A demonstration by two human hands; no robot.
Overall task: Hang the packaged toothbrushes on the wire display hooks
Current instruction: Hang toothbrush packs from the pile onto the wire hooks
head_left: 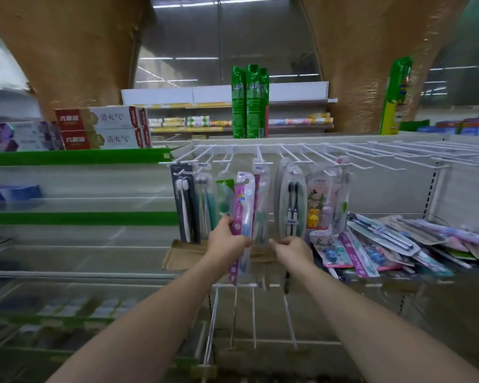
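- Nearest, 2 bare forearms reach in over a lower row of white wire pegs (253, 313) that carries nothing I can make out.
- The left hand (227, 240) has its fingers curled round the lower half of a pink-and-blue toothbrush pack (243, 214), held upright with its top at about the level of the upper hooks.
- The right hand (293, 248) is loosely curled beside the bottom of a hanging grey 2-brush pack (291, 203); whether it actually grips anything I cannot tell, though a dark strip shows just below the wrist.
- To the right, a loose pile of packs (398, 244) lies on the shelf, waiting.
- Behind the hands, a row of packs hangs from the wire display hooks (260, 153); the hooks farther right stand bare.
- My reading: the pink pack is mid-hang, raised but not yet threaded. Next it needs its top hole lined up with a hook tip and slid back along the wire.
- Farthest, toothpaste boxes (100, 128) and tall green cartons (250, 102) sit on top.
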